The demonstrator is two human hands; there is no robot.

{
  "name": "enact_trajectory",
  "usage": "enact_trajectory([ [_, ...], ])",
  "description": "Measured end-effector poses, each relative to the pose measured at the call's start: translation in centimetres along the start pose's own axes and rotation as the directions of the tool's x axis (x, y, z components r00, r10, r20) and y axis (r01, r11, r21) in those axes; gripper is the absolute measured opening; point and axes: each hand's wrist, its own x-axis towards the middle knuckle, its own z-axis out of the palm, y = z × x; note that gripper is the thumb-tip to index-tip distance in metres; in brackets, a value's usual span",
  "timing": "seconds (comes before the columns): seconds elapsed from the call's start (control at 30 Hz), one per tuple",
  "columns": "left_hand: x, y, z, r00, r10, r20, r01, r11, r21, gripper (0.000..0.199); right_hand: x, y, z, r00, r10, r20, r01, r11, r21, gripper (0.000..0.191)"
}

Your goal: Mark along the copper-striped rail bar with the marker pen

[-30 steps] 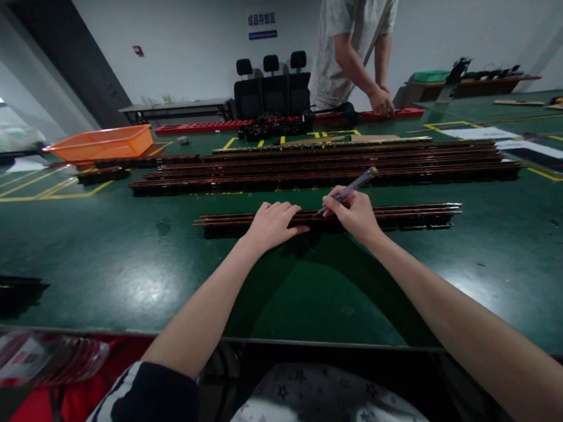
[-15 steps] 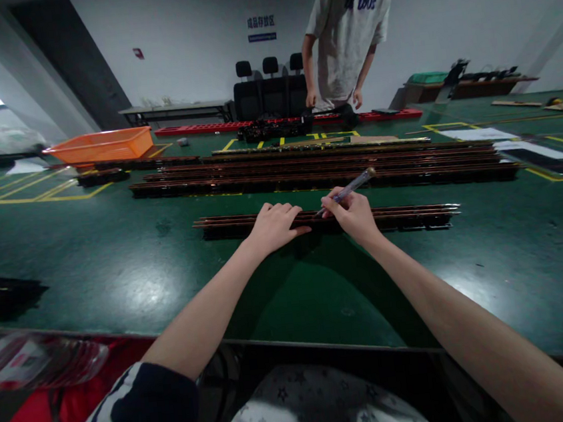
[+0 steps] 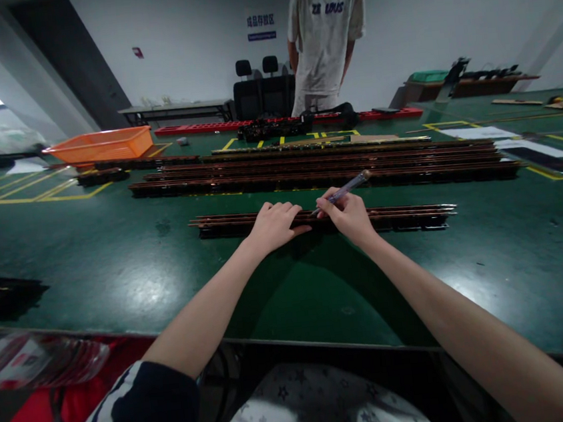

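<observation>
A short bundle of long dark strips with copper-coloured edges (image 3: 403,215) lies crosswise on the green table (image 3: 130,254) before me. My left hand (image 3: 278,227) grips the bundle near its middle, fingers over the top and thumb along the near side. Pinched in my right hand (image 3: 349,214) is a pen (image 3: 352,185), slanting up to the right. Its tip is down at the strips, just right of my left fingers. Whether the tip leaves a mark is too small to tell.
A longer stack of similar strips (image 3: 257,173) lies beyond the bundle. More strips (image 3: 3,294) are at the left. An orange bin (image 3: 104,147) stands at the back left, and papers (image 3: 531,148) lie at the right. A person (image 3: 326,38) stands behind the table.
The short bundle has slid slightly left, and my right hand with the pen has shifted left too. The person opposite has moved left, and their hands are now out of sight.
</observation>
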Motion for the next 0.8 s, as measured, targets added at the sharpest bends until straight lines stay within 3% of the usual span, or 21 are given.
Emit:
enact_trajectory([
  [0.4,0.4,-0.1,0.1,1.000,0.022,-0.022,-0.022,1.000,0.002,0.049,0.3,-0.3,-0.4,1.000,0.020,-0.010,-0.021,0.997,-0.078,0.023],
  [0.8,0.0,-1.4,-0.3,1.000,0.009,0.030,-0.007,0.999,-0.045,0.052,0.2,0.0,-0.4,1.000,-0.007,-0.026,0.006,0.998,-0.067,0.025],
])
